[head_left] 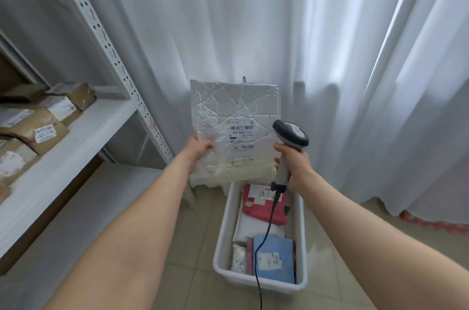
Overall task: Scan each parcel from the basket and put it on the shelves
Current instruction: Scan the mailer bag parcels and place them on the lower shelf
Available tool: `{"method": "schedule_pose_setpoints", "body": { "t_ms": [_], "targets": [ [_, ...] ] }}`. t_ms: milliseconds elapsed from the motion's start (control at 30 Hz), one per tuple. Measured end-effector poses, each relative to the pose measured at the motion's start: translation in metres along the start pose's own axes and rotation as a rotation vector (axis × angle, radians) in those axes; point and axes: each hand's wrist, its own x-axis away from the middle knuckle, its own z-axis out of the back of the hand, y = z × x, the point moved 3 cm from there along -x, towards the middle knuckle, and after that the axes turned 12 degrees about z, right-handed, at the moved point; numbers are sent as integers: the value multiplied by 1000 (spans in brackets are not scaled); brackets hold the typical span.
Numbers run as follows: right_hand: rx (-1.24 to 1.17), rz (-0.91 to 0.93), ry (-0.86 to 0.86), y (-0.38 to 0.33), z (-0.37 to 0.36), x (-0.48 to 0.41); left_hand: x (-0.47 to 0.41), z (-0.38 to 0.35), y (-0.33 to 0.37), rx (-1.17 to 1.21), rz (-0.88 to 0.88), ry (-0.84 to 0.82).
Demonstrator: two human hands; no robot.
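My left hand (199, 151) grips the lower left edge of a flat, crinkled white padded parcel (234, 109), held upright above the basket with its barcode label (242, 138) facing me. My right hand (294, 165) holds a grey handheld barcode scanner (290, 134) by its handle, its head just right of the label. The scanner's black cable hangs down across the white plastic basket (223, 241) on the floor, which holds a red parcel (264, 205), a blue parcel (275, 262) and white ones.
White metal shelves (83, 132) stand to the left, with several brown cardboard parcels (38, 127) on the middle level. White curtains (330, 55) hang behind the basket. The floor is beige tile, with a red object (431, 223) under the curtain at right.
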Motion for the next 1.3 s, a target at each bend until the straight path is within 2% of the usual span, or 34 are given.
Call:
{"method": "schedule_pose_setpoints", "body": {
  "t_ms": [267, 433, 633, 800, 1300],
  "targets": [
    [-141, -5, -25, -15, 5, 58, 82, 29, -27, 77, 15, -174],
    [-59, -10, -59, -12, 2, 81, 89, 46, -51, 66, 20, 52],
    [134, 14, -153, -6, -5, 100, 82, 58, -70, 65, 17, 230],
    [235, 15, -402, 2, -25, 127, 75, 69, -87, 42, 36, 263],
    [378, -20, -415, 5, -44, 146, 62, 84, -106, 0, 77, 267]
  ]
}}
